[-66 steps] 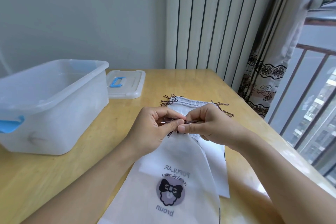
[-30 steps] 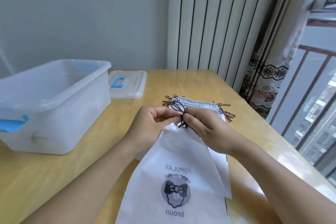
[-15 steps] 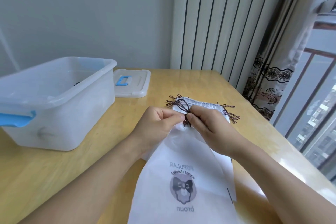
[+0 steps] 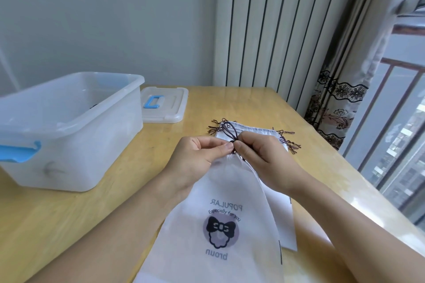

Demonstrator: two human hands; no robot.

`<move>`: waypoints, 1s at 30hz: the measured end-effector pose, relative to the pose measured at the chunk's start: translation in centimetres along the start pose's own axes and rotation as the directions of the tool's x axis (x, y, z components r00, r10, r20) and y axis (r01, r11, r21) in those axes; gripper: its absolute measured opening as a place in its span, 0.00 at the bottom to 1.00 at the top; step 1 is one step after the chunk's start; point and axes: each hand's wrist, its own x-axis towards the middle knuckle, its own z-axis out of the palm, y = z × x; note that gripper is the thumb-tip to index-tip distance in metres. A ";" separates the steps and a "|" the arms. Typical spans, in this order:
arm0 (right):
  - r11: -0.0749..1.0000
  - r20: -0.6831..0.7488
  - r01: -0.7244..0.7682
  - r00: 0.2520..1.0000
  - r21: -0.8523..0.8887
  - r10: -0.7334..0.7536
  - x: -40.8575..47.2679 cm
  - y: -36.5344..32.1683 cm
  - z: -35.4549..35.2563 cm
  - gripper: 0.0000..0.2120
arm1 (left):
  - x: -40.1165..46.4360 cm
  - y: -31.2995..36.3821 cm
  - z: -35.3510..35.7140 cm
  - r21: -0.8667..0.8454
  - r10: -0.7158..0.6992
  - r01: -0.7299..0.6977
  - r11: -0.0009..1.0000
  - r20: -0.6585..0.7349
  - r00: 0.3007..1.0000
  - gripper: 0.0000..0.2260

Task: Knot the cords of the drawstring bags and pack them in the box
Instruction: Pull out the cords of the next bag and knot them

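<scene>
Dark cord [image 4: 230, 133] was pinched by both your left hand [image 4: 199, 158] and right hand [image 4: 259, 156], mid-knot; next, I judge, pulling the loop tight.

wooden table [image 4: 161, 154] | striped curtain [image 4: 271, 30] | patterned drape [image 4: 333, 103] | window railing [image 4: 391, 122]

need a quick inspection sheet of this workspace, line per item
surface: light wooden table, glare at right edge
job's things: white printed drawstring bag on more white bags; dark brown cord looped; translucent plastic box open
clutter: box lid with blue handle
grippers: left hand and right hand pinch the cord
cables: nothing seen
surroundings: grey wall, striped curtain, window railing
</scene>
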 end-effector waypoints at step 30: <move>0.997 0.052 -0.027 0.998 0.067 0.023 -0.1 0.0 0.2 0.15 | 0.3 -0.3 0.0 0.370 0.201 -0.205 0.906 0.049 0.978 0.07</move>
